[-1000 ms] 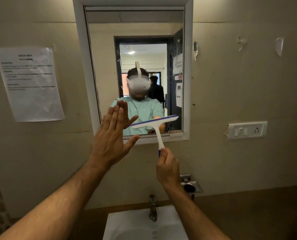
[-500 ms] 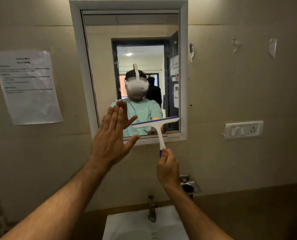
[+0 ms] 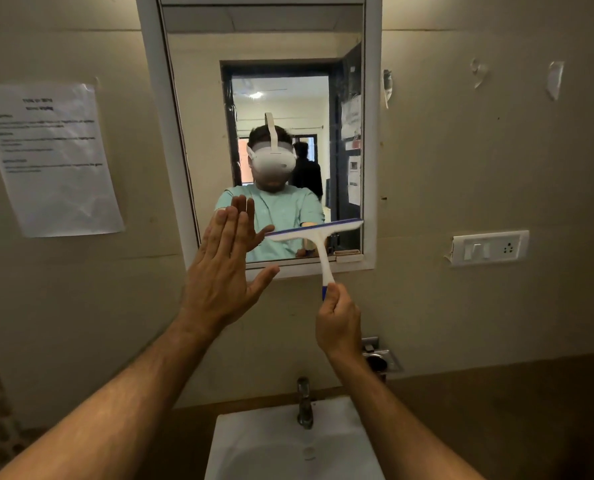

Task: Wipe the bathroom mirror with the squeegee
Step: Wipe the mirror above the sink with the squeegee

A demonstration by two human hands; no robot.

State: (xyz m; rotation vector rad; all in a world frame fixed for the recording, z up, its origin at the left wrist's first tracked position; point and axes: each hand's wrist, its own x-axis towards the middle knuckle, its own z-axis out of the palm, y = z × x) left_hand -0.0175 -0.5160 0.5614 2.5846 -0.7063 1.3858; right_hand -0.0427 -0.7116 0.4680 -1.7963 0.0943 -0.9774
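Note:
A white-framed mirror [image 3: 198, 98] hangs on the beige wall straight ahead. My right hand [image 3: 339, 323] grips the lower end of a white squeegee [image 3: 318, 237] with a blue blade edge. Its blade lies across the mirror's lower right part, tilted up to the right and reaching the right frame. My left hand [image 3: 223, 271] is raised flat with straight fingers together, its fingertips against the glass at the mirror's lower left, beside the blade's left end.
A white sink [image 3: 254, 452] with a metal tap [image 3: 304, 403] stands below my arms. A printed paper notice [image 3: 49, 157] is stuck on the wall at left. A switch and socket plate [image 3: 489, 247] sits at right. A metal fitting [image 3: 378, 358] is behind my right wrist.
The view has tipped down a little, so the mirror's top is cut off. The squeegee blade sits slightly further right, now touching the right frame. Both hands keep their poses.

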